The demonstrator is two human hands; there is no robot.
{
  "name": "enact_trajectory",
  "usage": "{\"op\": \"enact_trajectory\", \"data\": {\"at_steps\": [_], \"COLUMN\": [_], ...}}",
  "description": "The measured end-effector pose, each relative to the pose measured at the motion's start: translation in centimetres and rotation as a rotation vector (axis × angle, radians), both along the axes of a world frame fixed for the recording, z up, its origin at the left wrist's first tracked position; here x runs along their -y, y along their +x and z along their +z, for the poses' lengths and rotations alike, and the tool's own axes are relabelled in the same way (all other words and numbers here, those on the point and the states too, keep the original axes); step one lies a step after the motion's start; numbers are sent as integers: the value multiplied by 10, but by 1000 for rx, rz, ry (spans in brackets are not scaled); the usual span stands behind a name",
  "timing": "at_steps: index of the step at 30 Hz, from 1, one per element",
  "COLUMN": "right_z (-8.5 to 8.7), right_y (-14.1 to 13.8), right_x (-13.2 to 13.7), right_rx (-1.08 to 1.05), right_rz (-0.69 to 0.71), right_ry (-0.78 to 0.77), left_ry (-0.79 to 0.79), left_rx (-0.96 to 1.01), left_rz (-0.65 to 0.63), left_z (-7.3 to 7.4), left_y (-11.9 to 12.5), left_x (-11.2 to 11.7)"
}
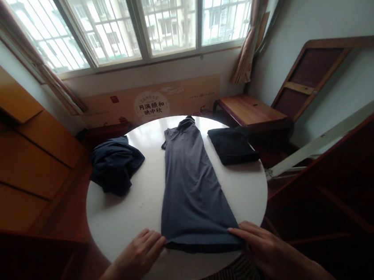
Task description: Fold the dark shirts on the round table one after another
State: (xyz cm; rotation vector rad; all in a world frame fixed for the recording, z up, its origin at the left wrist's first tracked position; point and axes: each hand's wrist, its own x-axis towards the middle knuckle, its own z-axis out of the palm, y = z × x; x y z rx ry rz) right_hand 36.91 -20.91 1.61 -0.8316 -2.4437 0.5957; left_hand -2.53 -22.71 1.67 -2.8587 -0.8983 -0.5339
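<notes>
A dark grey-blue shirt [193, 179] lies lengthwise across the round white table [122, 227], its collar at the far edge and its hem towards me. Its sides look folded in, making a long narrow shape. My left hand [143, 249] pinches the left corner of the hem, fingers closed on the cloth. At the right corner, my right hand [259, 239] grips the hem between thumb and fingers. The near edge is slightly lifted, with a dark gap under it.
A crumpled dark blue garment [114, 163] sits at the table's left edge. To the right lies a folded black garment [232, 145]. A wooden bench [252, 108] stands behind on the right, wooden cabinets [25, 161] on the left, and a barred window [141, 20] beyond.
</notes>
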Motion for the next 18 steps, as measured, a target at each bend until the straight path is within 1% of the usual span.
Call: {"op": "enact_trajectory", "data": {"at_steps": [4,6,7,8,10,12,14,15,16,17,18], "right_z": [3,10,15,21,34,47,58,62,65,69,72], "right_y": [-3,-7,-9,-9,-8,-4,-3,-4,-6,-11,-18], "right_x": [-7,-7,-5,-3,4,8,4,-3,-15,-31,-52], "right_rx": [-80,-110,-119,-126,-132,-194,-330,-404,-473,-532,-589], "right_rz": [33,50,65,88,139,172,159,117,42,-58,-169], "right_ry": [248,317,312,282,159,13,-110,-155,-185,-205,-214], "left_ry": [-100,-135,-153,-175,-244,-340,-421,-436,-427,-403,-357], "left_rx": [137,206,240,274,336,394,477,531,589,645,697], "left_rz": [63,37,4,-33,-88,-93,-75,-54,-18,31,97], "left_z": [-1,2,6,12,27,48,71,82,93,102,110], "left_y": [2,4,4,5,7,8,8,8,9,10,11], "left_x": [-1,0,1,4,11,17,16,9,-4,-22,-45]}}
